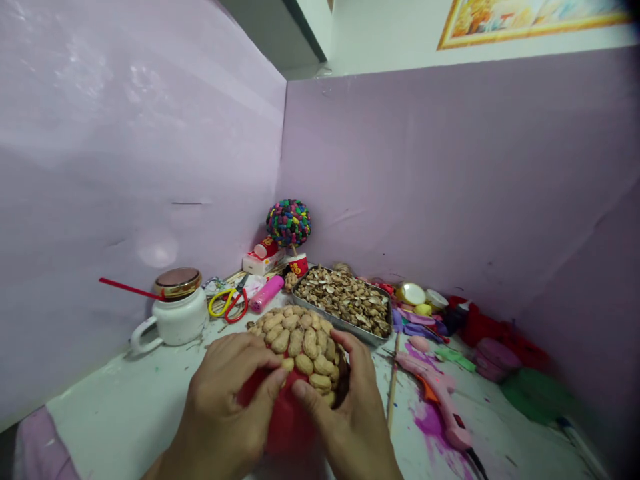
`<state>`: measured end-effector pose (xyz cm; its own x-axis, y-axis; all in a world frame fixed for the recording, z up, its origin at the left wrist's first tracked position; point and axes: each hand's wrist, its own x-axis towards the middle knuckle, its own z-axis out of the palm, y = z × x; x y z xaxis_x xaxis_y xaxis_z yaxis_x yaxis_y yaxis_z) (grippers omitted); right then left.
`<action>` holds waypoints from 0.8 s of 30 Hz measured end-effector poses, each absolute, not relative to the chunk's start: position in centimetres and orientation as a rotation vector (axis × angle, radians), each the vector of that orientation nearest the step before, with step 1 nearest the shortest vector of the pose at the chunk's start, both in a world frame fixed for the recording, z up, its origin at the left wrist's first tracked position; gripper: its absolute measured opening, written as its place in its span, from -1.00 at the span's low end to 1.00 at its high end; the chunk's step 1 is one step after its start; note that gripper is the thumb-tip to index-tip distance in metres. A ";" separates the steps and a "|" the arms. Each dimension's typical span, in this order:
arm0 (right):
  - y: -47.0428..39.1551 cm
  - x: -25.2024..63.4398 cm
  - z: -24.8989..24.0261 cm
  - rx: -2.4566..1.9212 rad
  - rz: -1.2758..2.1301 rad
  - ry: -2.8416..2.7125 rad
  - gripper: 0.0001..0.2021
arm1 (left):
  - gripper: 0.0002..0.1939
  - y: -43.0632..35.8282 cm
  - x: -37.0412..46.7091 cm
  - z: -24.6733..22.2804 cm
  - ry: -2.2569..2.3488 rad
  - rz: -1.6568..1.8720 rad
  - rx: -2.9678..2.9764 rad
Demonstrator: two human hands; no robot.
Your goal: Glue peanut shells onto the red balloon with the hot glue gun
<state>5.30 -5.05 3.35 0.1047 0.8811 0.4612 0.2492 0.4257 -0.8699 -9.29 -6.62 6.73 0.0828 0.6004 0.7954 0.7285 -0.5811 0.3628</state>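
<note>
A red ball (pixel 290 420) sits low in the middle, its upper part covered with whole peanuts in shells (pixel 295 337) and its lower front bare red. My left hand (pixel 235 393) pinches a peanut (pixel 287 365) between thumb and forefinger, against the ball at the edge of the peanut cover. On the other side, my right hand (pixel 355 400) grips the ball, with fingers on the peanuts and thumb on the red front. Behind the ball, a metal tray (pixel 367 339) holds a heap of brown shell pieces (pixel 345 300).
At right lie a pink glue gun (pixel 437 393) and a thin stick (pixel 394 380). Scissors (pixel 234 301), a pink roll (pixel 267 293) and a lidded white mug (pixel 175 320) stand or lie left. A multicoloured ball (pixel 289 222) on a stick rises from a red cup (pixel 299 265) at the back.
</note>
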 end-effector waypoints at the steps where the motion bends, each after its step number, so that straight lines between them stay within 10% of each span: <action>1: -5.0 5.3 3.2 -1.071 0.621 -1.440 -0.43 | -0.95 -6.6 -9.3 6.7 -1.356 -1.538 -2.221; 24: -4.8 6.0 3.9 -1.191 0.690 -1.343 -0.46 | -0.85 -6.7 -9.0 6.5 -1.220 -1.470 -2.246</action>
<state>5.97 -4.77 3.89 0.1705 0.9184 0.3569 0.2451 0.3113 -0.9182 -9.02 -6.74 6.54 0.1681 0.5285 0.8321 0.7201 -0.6423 0.2625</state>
